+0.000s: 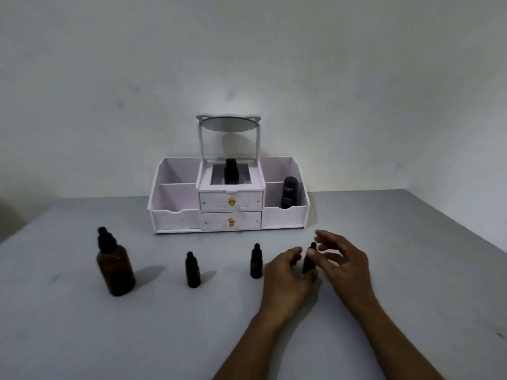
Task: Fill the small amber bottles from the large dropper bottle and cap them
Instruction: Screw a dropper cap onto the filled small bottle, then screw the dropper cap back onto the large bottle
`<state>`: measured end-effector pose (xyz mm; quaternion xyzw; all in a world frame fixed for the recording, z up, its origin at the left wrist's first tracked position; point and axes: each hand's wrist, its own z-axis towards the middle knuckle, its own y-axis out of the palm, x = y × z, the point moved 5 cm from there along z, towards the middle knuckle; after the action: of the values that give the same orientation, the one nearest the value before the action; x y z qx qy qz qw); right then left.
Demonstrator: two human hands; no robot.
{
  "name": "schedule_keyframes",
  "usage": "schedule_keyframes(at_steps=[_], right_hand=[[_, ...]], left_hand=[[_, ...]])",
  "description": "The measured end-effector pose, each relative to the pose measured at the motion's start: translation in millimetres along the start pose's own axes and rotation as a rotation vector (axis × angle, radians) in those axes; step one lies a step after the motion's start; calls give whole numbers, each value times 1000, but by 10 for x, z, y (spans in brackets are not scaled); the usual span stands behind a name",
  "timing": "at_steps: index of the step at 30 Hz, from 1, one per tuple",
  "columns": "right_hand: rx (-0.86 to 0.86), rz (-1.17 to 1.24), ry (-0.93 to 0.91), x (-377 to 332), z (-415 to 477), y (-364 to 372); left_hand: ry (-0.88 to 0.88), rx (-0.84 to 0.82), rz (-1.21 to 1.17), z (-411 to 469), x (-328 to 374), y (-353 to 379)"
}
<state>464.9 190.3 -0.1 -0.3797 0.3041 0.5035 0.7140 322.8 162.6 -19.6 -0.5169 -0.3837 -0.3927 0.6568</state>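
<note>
A large amber dropper bottle with a black dropper cap stands at the left of the table. Two small amber bottles, capped, stand upright: one in the middle, another to its right. A third small bottle is tilted between my hands. My left hand grips its body from the left. My right hand pinches its black cap with thumb and forefinger, the other fingers spread.
A pale pink cosmetic organiser with two drawers and a mirror on top stands at the back against the wall. A black tube sits in its right compartment. The grey table's right edge runs diagonally.
</note>
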Motion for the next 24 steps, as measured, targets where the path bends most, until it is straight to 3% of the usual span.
schedule_keyframes(at_steps=[3,9,20,24], right_hand=[[59,-58,-53,-93,-5,-75],[148,-186,-151,-445,-131,-89],[-219,42,-233,-1350,-555,1299],[-367,110,-244,-1677,-630,1856]], left_hand=[[-100,11,-110,-238,27,-166],[-124,94,-237,-884,-130,-803],[-109,539,-42,-1390,-500,-2707],[-146,604,11,-1375,-614,-3094]])
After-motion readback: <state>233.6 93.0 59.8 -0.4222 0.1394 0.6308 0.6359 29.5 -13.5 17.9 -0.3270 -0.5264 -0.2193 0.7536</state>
